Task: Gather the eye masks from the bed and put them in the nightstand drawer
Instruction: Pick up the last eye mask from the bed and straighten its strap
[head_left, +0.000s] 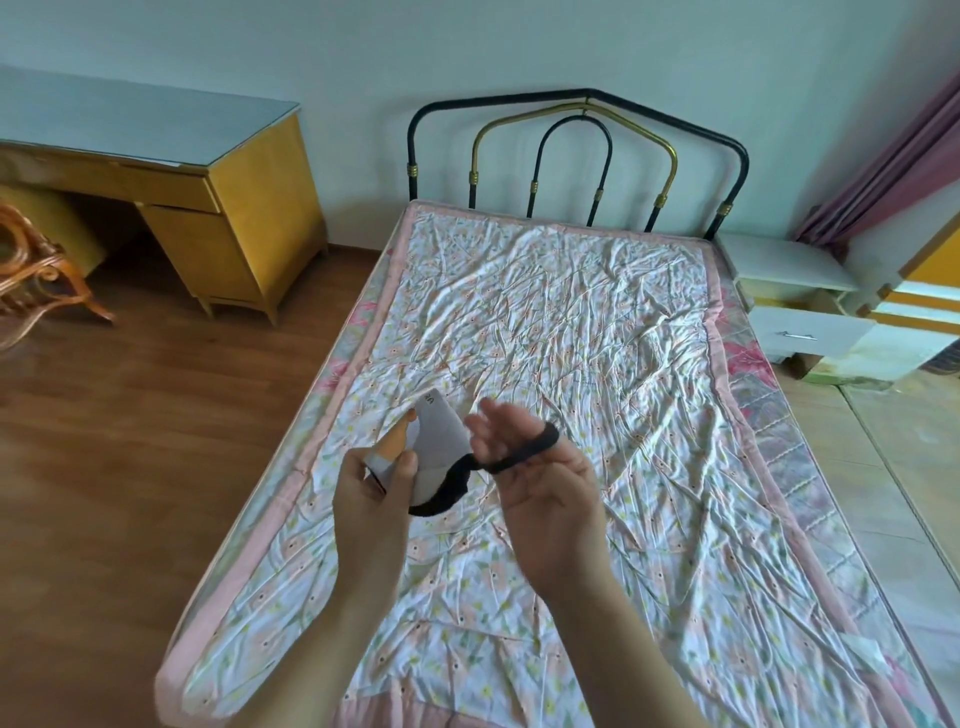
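Observation:
I hold an eye mask (439, 441) above the near left part of the bed (571, 322); it is grey and white with a black edge and an orange patch. My left hand (374, 499) pinches its left end. The mask's black strap (519, 452) is looped over the fingers of my right hand (540, 467), which is palm up with fingers spread. The white nightstand (789, 291) stands at the bed's far right, its drawer (810, 338) pulled out. No other mask is visible on the flowered sheet.
A black and gold metal headboard (576, 156) stands against the wall. A yellow desk (218, 208) with a glass top and a rattan chair (36, 270) stand to the left on the wooden floor. A pink curtain (893, 171) hangs at the right.

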